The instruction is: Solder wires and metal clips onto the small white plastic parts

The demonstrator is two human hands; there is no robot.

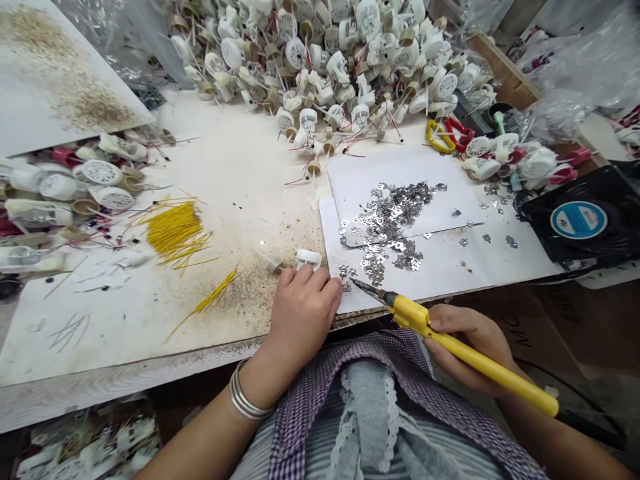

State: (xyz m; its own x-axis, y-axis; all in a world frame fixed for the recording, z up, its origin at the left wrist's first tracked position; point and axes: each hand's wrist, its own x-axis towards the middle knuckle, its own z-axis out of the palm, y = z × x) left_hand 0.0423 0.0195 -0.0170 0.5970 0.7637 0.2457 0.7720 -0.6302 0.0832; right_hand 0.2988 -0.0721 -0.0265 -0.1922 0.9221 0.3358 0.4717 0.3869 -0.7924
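Note:
My left hand [304,312] rests at the table's near edge, fingers curled round a small white plastic part [309,258] that shows above the knuckles. My right hand [467,347] grips a yellow-handled soldering iron [470,357]. Its dark tip [361,285] points left and lies close to my left fingers, beside a tiny metal clip [345,273]. A heap of small shiny metal clips [390,223] lies on white paper sheets [450,263] just beyond the tip.
A big pile of white plastic motor parts with red wires [340,60] fills the back. More such parts [65,193] lie at left, with a bundle of yellow wires [175,230]. A black fan [583,220] sits at right, and red and yellow scissors [447,133] lie behind the paper.

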